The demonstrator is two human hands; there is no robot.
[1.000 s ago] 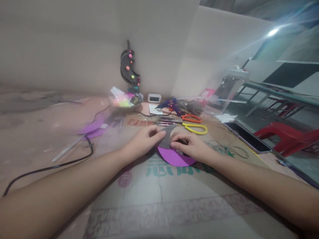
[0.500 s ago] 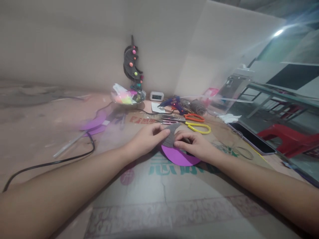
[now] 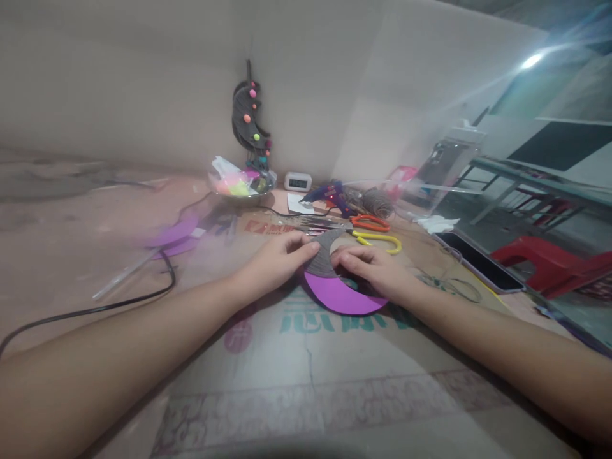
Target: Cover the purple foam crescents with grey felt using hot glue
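Observation:
A purple crescent-shaped cutout (image 3: 342, 295) lies on a flattened cardboard sheet (image 3: 306, 357). Its upper horn (image 3: 324, 255) is wound in grey-brown twine. My left hand (image 3: 275, 262) rests on the left of that wound part, fingertips pressed against it. My right hand (image 3: 370, 268) lies on the right of it, fingers curled and pressing down on the crescent. Both hands hold the piece flat on the cardboard.
Behind the hands lie yellow scissors (image 3: 380, 240), orange scissors (image 3: 368, 222), a blue glue gun (image 3: 327, 194) and a twine ball (image 3: 377, 204). A finished dark crescent with coloured pompoms (image 3: 248, 124) leans on the wall above a bowl (image 3: 241, 186). A phone (image 3: 478, 260), black cable (image 3: 119, 303), purple cutout (image 3: 172, 236).
The view has shifted slightly. More of the purple crescent shows below my hands, and my fingers have shifted a little along the twine-wound part.

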